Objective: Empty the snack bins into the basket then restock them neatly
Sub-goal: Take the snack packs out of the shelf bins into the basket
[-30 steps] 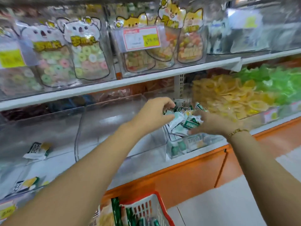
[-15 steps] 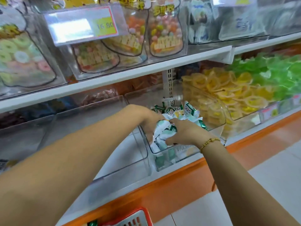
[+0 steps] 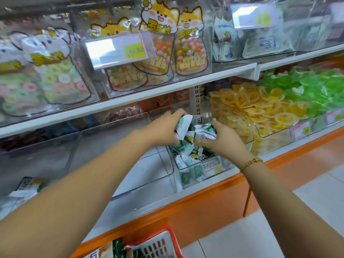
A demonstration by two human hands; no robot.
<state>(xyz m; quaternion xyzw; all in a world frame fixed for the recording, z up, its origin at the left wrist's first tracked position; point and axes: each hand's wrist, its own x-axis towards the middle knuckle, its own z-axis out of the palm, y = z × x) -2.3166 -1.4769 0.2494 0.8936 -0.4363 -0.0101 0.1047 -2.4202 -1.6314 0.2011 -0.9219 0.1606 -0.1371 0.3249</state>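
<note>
So the packets [image 3: 193,131] are mostly bunched up between both hands, right over their clear bin [image 3: 208,169] at the front edge of the lower shelf [image 3: 149,205], with plenty more sitting down in the bin. The left hand [image 3: 163,129] has its fingers curled round the bunch from the left, and the right hand [image 3: 223,142] grips it the same way from the right, with a gold bracelet [image 3: 251,164] on that wrist. A second bin [image 3: 152,164] sits just left, yellow candies [image 3: 256,108] just right, and green candies [image 3: 316,90] beyond those. The red basket [image 3: 160,244] pokes in below the shelf's front edge, with a few packets in it.
</note>
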